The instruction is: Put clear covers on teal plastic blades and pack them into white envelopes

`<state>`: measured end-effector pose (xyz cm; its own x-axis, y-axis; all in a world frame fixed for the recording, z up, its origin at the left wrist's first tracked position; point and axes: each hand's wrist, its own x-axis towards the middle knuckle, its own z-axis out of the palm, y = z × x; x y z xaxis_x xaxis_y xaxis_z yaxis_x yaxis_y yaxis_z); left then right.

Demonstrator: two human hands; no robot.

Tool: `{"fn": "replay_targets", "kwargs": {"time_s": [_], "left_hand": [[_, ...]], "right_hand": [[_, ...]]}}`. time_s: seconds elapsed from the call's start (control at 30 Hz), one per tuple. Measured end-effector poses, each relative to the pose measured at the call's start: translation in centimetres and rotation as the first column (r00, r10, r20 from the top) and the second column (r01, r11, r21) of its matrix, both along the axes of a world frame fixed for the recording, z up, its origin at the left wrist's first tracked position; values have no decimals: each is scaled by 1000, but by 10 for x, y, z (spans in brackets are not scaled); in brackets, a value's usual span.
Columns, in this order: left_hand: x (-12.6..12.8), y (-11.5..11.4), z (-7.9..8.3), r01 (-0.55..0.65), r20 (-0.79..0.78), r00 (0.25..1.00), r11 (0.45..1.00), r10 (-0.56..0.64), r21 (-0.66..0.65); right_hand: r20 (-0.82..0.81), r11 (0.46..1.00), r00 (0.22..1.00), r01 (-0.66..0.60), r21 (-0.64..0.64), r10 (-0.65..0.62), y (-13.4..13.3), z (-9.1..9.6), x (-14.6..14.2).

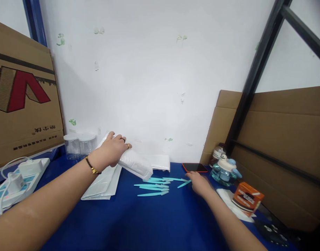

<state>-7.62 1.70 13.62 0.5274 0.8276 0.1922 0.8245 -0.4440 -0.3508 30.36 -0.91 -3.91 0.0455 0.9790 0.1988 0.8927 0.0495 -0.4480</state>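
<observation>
My left hand [114,150] is closed around a white plastic packet [136,164], tilted down to the right above the table. Just below its lower end lie several slim turquoise eyebrow razors [153,194], roughly side by side with their paler ends to the right. My right hand [200,183] has its fingertips together on one razor [184,184] that slants apart from the others. Part of that razor is hidden by the fingers. Under my left hand rest folded white plastic sheets [102,184].
Behind the razors are a white box-like item [160,162] and a phone [194,167]. At right stand a brown-capped bottle [217,153], a water bottle [225,170] and an orange box [247,198]. Clear jars [80,144] and a power strip [31,177] sit at left.
</observation>
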Motion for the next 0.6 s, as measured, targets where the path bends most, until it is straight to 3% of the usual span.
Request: {"fn": "replay_targets", "kwargs": {"time_s": [0.1,0.2,0.27,0.43,0.6], "left_hand": [[-9,9,-8,-11,96,995,990,25,-140],[-15,13,-27,136,301,953,945,-42,-298],[-17,12,-42,248,440,895,901,-73,-357],[-16,5,-79,450,676,732,803,-81,-391],[-11,-3,-104,557,779,622,744,-81,-368]], "right_hand": [[113,999,993,-23,-45,28,2,3,8],[112,998,993,-45,-47,50,0,10,1],[96,991,987,-125,-41,129,-3,14,-4],[-69,908,906,-419,-12,417,-2,7,-22],[-59,863,861,-506,21,506,1,-12,-56]]}}
